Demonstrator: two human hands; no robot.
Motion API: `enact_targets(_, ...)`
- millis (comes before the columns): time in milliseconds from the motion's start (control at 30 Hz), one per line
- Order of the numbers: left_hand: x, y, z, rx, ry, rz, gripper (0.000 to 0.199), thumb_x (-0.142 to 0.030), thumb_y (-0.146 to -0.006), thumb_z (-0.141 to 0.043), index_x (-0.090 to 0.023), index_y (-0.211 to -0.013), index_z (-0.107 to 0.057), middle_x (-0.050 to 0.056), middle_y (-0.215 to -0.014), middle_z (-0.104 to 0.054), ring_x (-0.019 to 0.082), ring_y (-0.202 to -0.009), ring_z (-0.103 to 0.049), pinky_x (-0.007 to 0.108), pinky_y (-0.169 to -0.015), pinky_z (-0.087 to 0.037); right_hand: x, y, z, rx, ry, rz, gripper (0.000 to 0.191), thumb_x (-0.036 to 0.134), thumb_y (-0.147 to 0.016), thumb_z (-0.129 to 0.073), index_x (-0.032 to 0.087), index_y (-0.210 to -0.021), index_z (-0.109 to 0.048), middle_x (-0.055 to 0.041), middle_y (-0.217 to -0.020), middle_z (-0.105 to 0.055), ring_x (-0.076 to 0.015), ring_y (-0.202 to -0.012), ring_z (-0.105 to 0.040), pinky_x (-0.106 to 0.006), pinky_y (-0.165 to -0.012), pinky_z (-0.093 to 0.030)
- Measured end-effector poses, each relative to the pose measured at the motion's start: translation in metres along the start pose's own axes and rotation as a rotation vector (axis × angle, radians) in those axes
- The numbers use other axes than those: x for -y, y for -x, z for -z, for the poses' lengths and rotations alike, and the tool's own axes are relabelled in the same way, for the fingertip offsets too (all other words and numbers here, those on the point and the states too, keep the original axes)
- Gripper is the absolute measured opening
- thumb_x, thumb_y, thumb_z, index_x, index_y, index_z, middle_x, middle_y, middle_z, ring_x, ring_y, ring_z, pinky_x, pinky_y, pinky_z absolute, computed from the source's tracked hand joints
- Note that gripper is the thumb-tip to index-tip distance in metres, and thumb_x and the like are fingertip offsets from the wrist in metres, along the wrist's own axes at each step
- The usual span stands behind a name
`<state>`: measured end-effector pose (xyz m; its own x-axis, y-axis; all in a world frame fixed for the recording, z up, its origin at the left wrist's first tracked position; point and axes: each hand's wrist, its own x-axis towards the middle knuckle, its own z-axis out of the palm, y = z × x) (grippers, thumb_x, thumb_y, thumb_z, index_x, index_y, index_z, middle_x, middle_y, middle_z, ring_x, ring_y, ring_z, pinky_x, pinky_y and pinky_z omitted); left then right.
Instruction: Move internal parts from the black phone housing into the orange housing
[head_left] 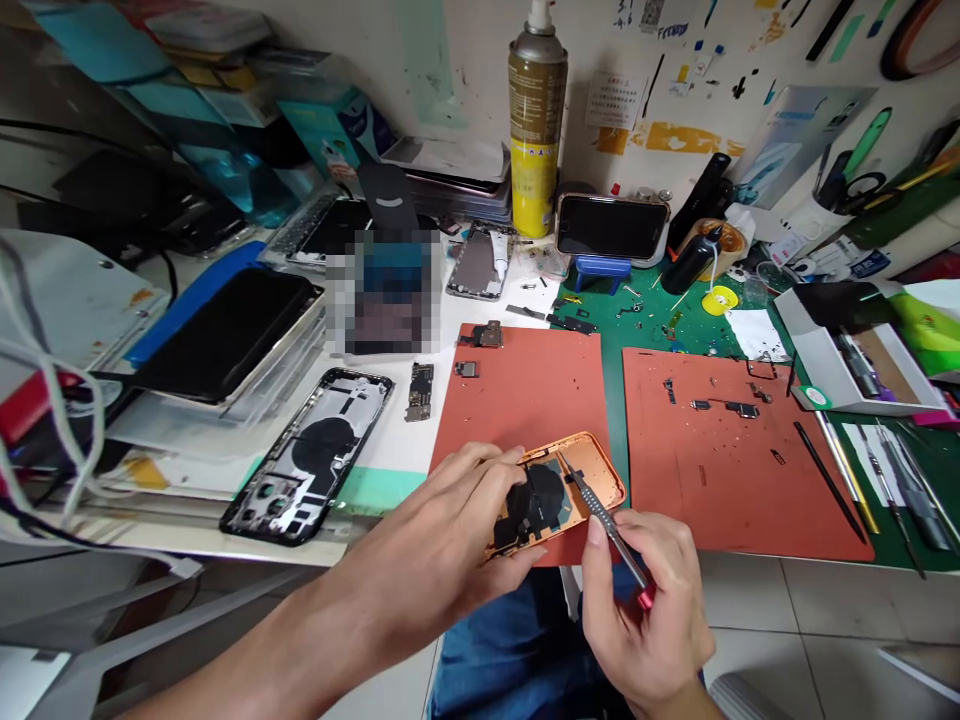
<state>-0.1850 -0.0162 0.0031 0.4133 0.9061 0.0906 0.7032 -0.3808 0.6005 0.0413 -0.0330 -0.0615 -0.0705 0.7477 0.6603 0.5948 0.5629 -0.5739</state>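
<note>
My left hand (465,510) grips an orange phone housing (589,455) by its left end, fingers over the top edge and thumb below. A round black charging coil (536,497) sits inside the housing, partly behind my fingers. Between the thumb and fingers of my right hand (656,600) is a screwdriver (604,515) with a knurled metal shaft and a red end. Its tip points into the housing, right of the coil; whether it touches a screw is too small to tell. The housing is tilted above the near edge of the red mat (525,390).
On the left lie a black phone housing (307,460), a circuit board (420,392) and stacked phones (225,330). Small parts (742,410) lie on the second red mat (675,480). A spray can (536,130), a propped phone (613,226) and a tool box (862,370) stand behind.
</note>
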Motion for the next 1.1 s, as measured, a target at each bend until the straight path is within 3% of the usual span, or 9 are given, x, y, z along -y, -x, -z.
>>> enact_targets(300,-0.008,-0.003,-0.003,-0.045,-0.043,-0.012,0.025,-0.019,-0.104,-0.067,-0.023,-0.121,-0.05,0.007,-0.118,-0.071,0.028,-0.111,-0.069,0.042,-0.092,-0.063,0.002,-0.02,-0.006,-0.064,0.04,0.121,0.035,-0.005,-0.091,-0.079,0.009,-0.12,-0.066,-0.0095,-0.097,-0.075,-0.0209,-0.089,-0.07,-0.037,-0.072,-0.063)
enact_targets(900,-0.004,-0.001,-0.004,-0.016,-0.041,-0.04,0.025,-0.026,-0.109,-0.063,-0.022,-0.127,-0.047,0.009,-0.12,-0.07,0.031,-0.115,-0.067,0.044,-0.094,-0.062,0.001,-0.023,-0.006,-0.037,0.04,0.105,0.033,-0.004,-0.092,-0.079,0.011,-0.119,-0.067,-0.0089,-0.099,-0.074,-0.0214,-0.091,-0.072,-0.037,-0.074,-0.063)
enact_targets(1100,-0.004,-0.001,-0.003,0.021,-0.031,-0.015,0.03,-0.021,-0.102,-0.073,-0.022,-0.123,-0.051,0.009,-0.117,-0.07,0.032,-0.113,-0.066,0.045,-0.092,-0.062,0.002,-0.024,0.0,-0.013,0.091,0.163,0.028,-0.004,-0.092,-0.08,0.009,-0.115,-0.07,-0.0111,-0.098,-0.077,-0.022,-0.09,-0.072,-0.038,-0.077,-0.062)
